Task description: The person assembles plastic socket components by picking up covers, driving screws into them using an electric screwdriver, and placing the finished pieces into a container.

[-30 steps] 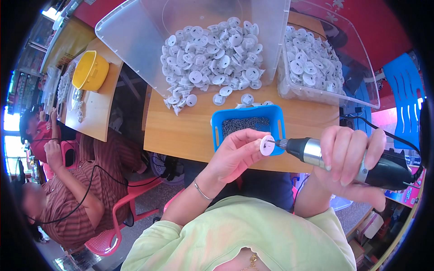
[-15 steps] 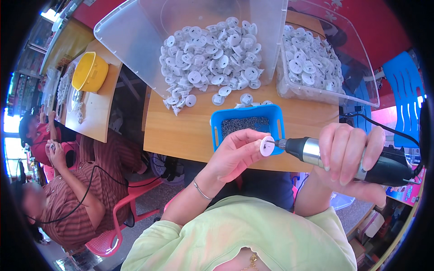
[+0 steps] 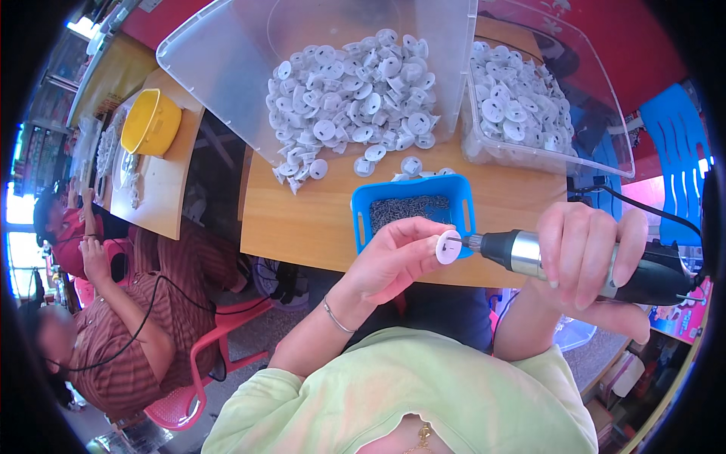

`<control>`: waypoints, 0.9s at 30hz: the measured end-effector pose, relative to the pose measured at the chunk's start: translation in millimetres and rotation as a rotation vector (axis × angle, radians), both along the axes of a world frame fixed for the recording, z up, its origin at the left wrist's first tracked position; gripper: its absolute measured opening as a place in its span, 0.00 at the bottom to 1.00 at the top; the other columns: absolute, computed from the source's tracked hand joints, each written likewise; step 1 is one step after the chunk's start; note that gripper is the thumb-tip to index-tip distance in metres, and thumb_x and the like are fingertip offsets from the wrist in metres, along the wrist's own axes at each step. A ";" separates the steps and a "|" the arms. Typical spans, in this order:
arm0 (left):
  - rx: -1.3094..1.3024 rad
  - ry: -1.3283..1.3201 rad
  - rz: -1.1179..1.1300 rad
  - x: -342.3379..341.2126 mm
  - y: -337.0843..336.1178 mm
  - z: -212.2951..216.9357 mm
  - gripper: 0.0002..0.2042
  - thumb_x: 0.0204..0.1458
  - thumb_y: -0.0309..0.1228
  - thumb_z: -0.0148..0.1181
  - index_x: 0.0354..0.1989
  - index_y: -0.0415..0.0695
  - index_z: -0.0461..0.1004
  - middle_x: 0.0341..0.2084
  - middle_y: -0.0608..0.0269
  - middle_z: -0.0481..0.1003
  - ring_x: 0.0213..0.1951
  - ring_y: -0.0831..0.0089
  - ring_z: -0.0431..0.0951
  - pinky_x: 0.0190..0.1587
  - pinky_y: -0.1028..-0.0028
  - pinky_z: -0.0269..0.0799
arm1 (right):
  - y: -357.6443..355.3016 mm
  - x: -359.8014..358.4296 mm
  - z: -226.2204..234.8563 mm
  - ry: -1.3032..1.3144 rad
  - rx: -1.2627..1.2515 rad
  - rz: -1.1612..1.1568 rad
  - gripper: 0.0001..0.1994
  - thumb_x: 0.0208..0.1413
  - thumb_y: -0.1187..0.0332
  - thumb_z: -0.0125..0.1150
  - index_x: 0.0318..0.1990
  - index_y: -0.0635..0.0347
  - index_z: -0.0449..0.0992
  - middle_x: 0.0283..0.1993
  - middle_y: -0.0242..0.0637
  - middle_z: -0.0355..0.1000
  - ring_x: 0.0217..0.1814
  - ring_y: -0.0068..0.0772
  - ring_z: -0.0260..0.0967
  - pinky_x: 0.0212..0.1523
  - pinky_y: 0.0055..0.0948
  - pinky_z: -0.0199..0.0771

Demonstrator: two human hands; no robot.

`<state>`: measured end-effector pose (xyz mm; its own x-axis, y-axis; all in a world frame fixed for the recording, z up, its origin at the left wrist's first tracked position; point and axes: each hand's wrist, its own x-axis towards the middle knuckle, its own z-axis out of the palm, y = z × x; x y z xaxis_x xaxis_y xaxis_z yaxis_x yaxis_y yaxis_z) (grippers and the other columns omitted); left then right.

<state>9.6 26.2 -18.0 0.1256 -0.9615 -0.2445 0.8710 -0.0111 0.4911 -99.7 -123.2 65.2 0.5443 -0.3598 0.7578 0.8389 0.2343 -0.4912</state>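
My left hand (image 3: 395, 257) pinches a small white plastic disc (image 3: 448, 247) in front of a blue basket of dark screws (image 3: 412, 212). My right hand (image 3: 586, 261) grips a corded electric screwdriver (image 3: 582, 261) with a silver collar and black body, held level. Its bit touches the disc's centre. Behind the basket, a heap of white discs (image 3: 352, 102) spills from a tipped clear bin (image 3: 249, 60) onto the wooden table (image 3: 302, 219).
A second clear bin (image 3: 544, 163) at the right holds more white discs. A yellow bowl (image 3: 151, 121) sits on another table at the left. Two seated people (image 3: 128, 333) work at the left on pink chairs. A blue chair (image 3: 677, 174) stands at the right.
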 end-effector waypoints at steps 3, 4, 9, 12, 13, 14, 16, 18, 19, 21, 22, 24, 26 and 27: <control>-0.004 0.012 -0.011 0.5 -0.4 0.4 0.08 0.50 0.24 0.50 0.39 0.38 0.69 0.36 0.61 0.71 0.39 0.76 0.72 0.42 0.77 0.69 | -4.8 -2.8 -2.4 -0.018 -0.027 0.045 0.23 0.39 0.47 0.61 0.32 0.52 0.59 0.21 0.25 0.65 0.18 0.19 0.63 0.22 0.17 0.63; -0.004 0.013 -0.016 0.6 -0.9 0.5 0.08 0.50 0.24 0.50 0.39 0.38 0.69 0.36 0.61 0.71 0.39 0.76 0.72 0.42 0.77 0.69 | -5.3 -3.0 -3.1 -0.013 -0.029 0.046 0.23 0.39 0.47 0.61 0.33 0.52 0.59 0.21 0.25 0.65 0.18 0.19 0.63 0.22 0.17 0.63; -0.015 0.025 -0.036 0.0 -2.0 0.3 0.08 0.50 0.24 0.50 0.38 0.38 0.69 0.36 0.62 0.70 0.39 0.76 0.71 0.42 0.78 0.69 | -6.8 -4.1 -3.1 -0.034 -0.028 0.052 0.24 0.39 0.46 0.60 0.33 0.52 0.59 0.21 0.24 0.65 0.18 0.19 0.63 0.23 0.18 0.63; -0.015 0.036 -0.039 0.3 -2.2 1.3 0.07 0.50 0.24 0.50 0.38 0.39 0.69 0.36 0.62 0.70 0.39 0.76 0.71 0.42 0.78 0.69 | -8.1 -4.1 -5.3 -0.013 -0.013 0.043 0.24 0.38 0.46 0.60 0.33 0.52 0.59 0.21 0.24 0.65 0.18 0.19 0.63 0.23 0.18 0.63; -0.010 0.043 -0.040 0.2 -2.3 1.4 0.07 0.50 0.24 0.50 0.37 0.39 0.69 0.36 0.63 0.70 0.39 0.76 0.71 0.42 0.78 0.69 | -9.2 -3.4 -5.5 -0.021 -0.022 0.050 0.25 0.38 0.45 0.60 0.33 0.52 0.59 0.21 0.24 0.65 0.19 0.19 0.63 0.24 0.18 0.63; -0.009 0.043 -0.042 0.2 -2.6 0.9 0.07 0.50 0.24 0.50 0.37 0.39 0.69 0.36 0.63 0.70 0.39 0.76 0.71 0.42 0.78 0.69 | -9.8 -3.0 -5.9 -0.029 -0.031 0.057 0.25 0.38 0.45 0.60 0.33 0.52 0.58 0.21 0.24 0.65 0.19 0.19 0.63 0.24 0.18 0.63; -0.012 0.033 -0.041 0.1 -3.0 -0.4 0.06 0.50 0.25 0.50 0.37 0.41 0.68 0.35 0.64 0.70 0.38 0.77 0.71 0.41 0.79 0.69 | -10.1 -3.0 -7.5 -0.028 -0.023 0.056 0.25 0.38 0.45 0.60 0.33 0.52 0.58 0.21 0.24 0.65 0.19 0.19 0.63 0.24 0.18 0.63; -0.001 0.042 -0.046 0.4 -2.8 0.1 0.06 0.50 0.25 0.50 0.36 0.41 0.68 0.35 0.64 0.70 0.38 0.77 0.71 0.40 0.79 0.69 | -10.3 -2.8 -8.3 -0.027 -0.014 0.057 0.25 0.38 0.45 0.60 0.33 0.51 0.58 0.21 0.24 0.65 0.19 0.18 0.63 0.24 0.18 0.63; 0.010 0.054 -0.056 0.3 -3.2 0.3 0.06 0.50 0.25 0.50 0.36 0.42 0.68 0.34 0.64 0.70 0.37 0.78 0.71 0.40 0.79 0.69 | -10.2 -3.4 -8.1 -0.025 -0.007 0.045 0.25 0.38 0.45 0.60 0.33 0.51 0.58 0.21 0.24 0.65 0.19 0.18 0.63 0.24 0.18 0.63; -0.006 0.052 -0.061 0.5 -4.3 0.7 0.05 0.50 0.26 0.50 0.36 0.42 0.68 0.34 0.65 0.70 0.37 0.78 0.71 0.40 0.79 0.69 | -8.6 -4.6 -6.1 -0.023 0.001 0.032 0.25 0.38 0.45 0.60 0.34 0.51 0.58 0.21 0.24 0.65 0.19 0.18 0.63 0.24 0.18 0.63; -0.021 0.048 -0.063 0.8 -4.3 0.8 0.05 0.51 0.26 0.49 0.36 0.42 0.68 0.34 0.65 0.70 0.37 0.78 0.71 0.39 0.80 0.69 | -5.7 -4.7 -3.6 -0.017 0.052 -0.004 0.24 0.37 0.47 0.62 0.31 0.51 0.59 0.19 0.23 0.65 0.19 0.15 0.63 0.25 0.15 0.63; 0.000 0.059 -0.066 1.2 -5.2 1.3 0.05 0.51 0.26 0.50 0.36 0.42 0.68 0.34 0.65 0.70 0.37 0.78 0.71 0.40 0.79 0.69 | -5.7 -8.1 -1.0 -0.012 0.102 -0.042 0.23 0.36 0.49 0.65 0.29 0.51 0.60 0.17 0.22 0.65 0.18 0.12 0.62 0.26 0.12 0.63; 0.019 0.069 -0.070 1.7 -7.1 2.7 0.05 0.51 0.26 0.50 0.35 0.42 0.68 0.34 0.65 0.70 0.37 0.78 0.71 0.40 0.79 0.69 | -11.8 -16.4 -0.3 -0.073 0.107 -0.029 0.23 0.38 0.48 0.62 0.32 0.51 0.59 0.20 0.24 0.65 0.19 0.16 0.62 0.25 0.16 0.64; 0.026 0.039 -0.038 2.0 -9.4 3.7 0.05 0.50 0.26 0.50 0.35 0.42 0.67 0.33 0.66 0.70 0.37 0.78 0.71 0.40 0.79 0.69 | -13.2 -19.0 1.3 -0.087 0.116 -0.033 0.22 0.39 0.50 0.63 0.32 0.51 0.59 0.19 0.23 0.65 0.18 0.14 0.61 0.26 0.15 0.64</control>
<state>11.6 16.8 -14.3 0.0793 -0.9586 -0.2736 0.8880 -0.0567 0.4563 -118.8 -136.5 66.5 0.4648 -0.4643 0.7539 0.8853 0.2564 -0.3879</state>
